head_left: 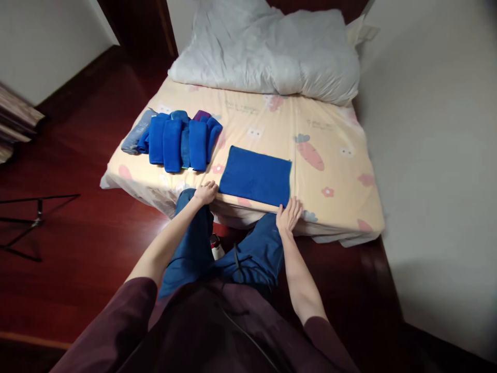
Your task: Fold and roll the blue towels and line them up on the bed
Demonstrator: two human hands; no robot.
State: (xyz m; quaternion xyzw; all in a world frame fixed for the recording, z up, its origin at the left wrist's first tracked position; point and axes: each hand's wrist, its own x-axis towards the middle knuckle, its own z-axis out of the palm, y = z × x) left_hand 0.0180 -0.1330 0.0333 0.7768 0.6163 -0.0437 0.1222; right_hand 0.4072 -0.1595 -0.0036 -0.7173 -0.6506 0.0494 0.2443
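A blue towel point(256, 176) lies flat near the front edge of the mattress point(334, 155). My left hand point(205, 192) rests at the towel's near left corner, fingers curled against the cloth. My right hand point(289, 213) lies at the near right corner with fingers stretched out on the edge. Whether either hand pinches the cloth is hard to make out. Further left on the mattress sits a row of folded blue towels point(178, 140) with a grey one point(135, 133) beside them and a purple one point(202, 115) behind.
Two white pillows point(267, 46) lie at the head of the mattress. A white wall point(435, 155) runs along the right side. Dark red wooden floor point(77, 155) spreads to the left, with a black stand's legs point(34, 220) on it.
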